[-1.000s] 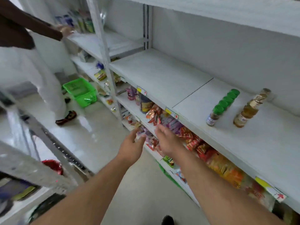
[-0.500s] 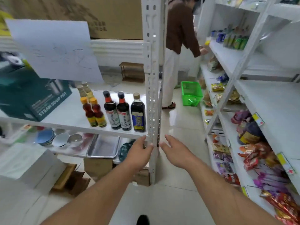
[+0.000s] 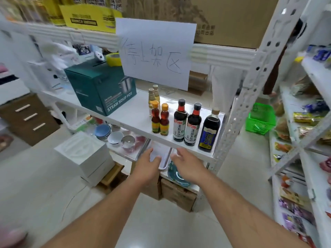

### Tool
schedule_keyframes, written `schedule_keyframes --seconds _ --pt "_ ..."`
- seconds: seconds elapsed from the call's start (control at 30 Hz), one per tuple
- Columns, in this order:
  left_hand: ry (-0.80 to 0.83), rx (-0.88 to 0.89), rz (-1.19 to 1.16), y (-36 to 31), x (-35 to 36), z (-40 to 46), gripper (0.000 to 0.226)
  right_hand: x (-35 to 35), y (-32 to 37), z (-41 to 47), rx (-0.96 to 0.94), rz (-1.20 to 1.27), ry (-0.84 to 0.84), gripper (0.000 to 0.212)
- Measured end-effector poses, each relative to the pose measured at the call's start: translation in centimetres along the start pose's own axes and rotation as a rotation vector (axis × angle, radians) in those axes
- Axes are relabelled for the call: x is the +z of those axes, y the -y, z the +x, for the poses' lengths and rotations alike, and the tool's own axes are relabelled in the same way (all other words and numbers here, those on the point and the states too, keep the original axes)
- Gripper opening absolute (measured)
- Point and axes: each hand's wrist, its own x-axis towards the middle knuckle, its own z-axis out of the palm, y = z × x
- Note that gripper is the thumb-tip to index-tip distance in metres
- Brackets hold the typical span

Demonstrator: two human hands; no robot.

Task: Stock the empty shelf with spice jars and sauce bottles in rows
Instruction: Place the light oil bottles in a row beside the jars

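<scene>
View change: A second ago the view faces the mostly bare display shelf with a few green-capped jars. Now it faces a white staging shelf [image 3: 136, 111] across the aisle, centre of the frame.

Meaning for the task: In my judgement the person has turned away to fetch more stock, so another pick-up is about to begin.

Left hand [image 3: 146, 164]: lower centre, empty, fingers loosely spread, reaching toward the shelf's front edge, touching nothing.

Right hand [image 3: 186, 164]: just beside the left, also empty with fingers relaxed and apart.

Sauce bottles: three dark soy sauce bottles [image 3: 193, 125] stand in a row at the shelf's right front. Two small orange-capped bottles [image 3: 160, 119] stand left of them, and two pale bottles [image 3: 153, 94] stand behind those. None is held.

Around: A teal steam soup pot box [image 3: 100, 86] sits left of centre on the same shelf. A handwritten paper sign [image 3: 155, 52] hangs above the bottles. Bowls [image 3: 111, 134] and a metal tray [image 3: 161, 154] lie on the level below.

Obstacles: A perforated white upright [image 3: 238, 97] stands close to the right of the darkest bottle and could crowd a grip there. A green basket [image 3: 260, 119] sits on the floor at right.
</scene>
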Motion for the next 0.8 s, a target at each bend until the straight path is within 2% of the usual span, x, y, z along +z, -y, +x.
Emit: schedule_keyframes --seconds 0.1,0.37,0.57,0.8 --pt "-0.023 0.009 -0.024 1.9 -4.2 2.5 0.055 3.0 2.9 2.6 0.009 0.019 0.007 0.061" --pt "-0.060 -0.107 -0.116 6.5 -14.3 9.1 0.055 10.3 9.6 7.8 0.058 0.112 -0.027 0.065" --pt "-0.029 -0.091 -0.129 6.3 -16.2 13.4 0.055 12.1 13.3 12.3 0.038 0.089 -0.086 0.058" --pt "-0.048 -0.033 -0.147 4.0 -16.9 17.8 0.052 12.0 15.3 18.4 0.032 0.165 -0.183 0.067"
